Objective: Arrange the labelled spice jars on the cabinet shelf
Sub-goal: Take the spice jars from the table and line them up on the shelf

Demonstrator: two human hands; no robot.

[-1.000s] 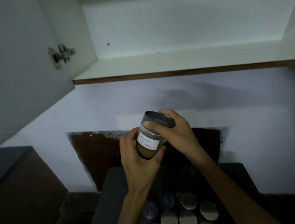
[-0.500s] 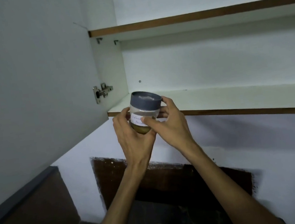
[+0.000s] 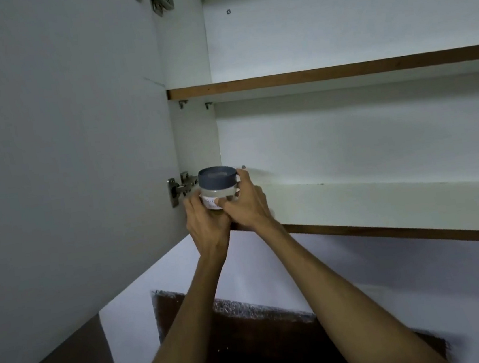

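A clear spice jar [image 3: 218,187] with a grey lid and a white handwritten label is held upright at the far left end of the lower cabinet shelf [image 3: 385,199]. My left hand [image 3: 205,218] wraps its lower left side and my right hand [image 3: 246,207] grips its right side, thumb over the label. The jar's base is hidden behind my fingers, so I cannot tell whether it rests on the shelf.
The open cabinet door [image 3: 61,142] stands close on the left, its hinge [image 3: 180,187] just beside the jar. An upper shelf [image 3: 333,71] runs above. Below are the white wall and a dark patch [image 3: 250,330].
Both hands have lifted the jar from chest height up and forward to the left end of the lower shelf. My view has tilted up, so the jars on the table below are out of sight.
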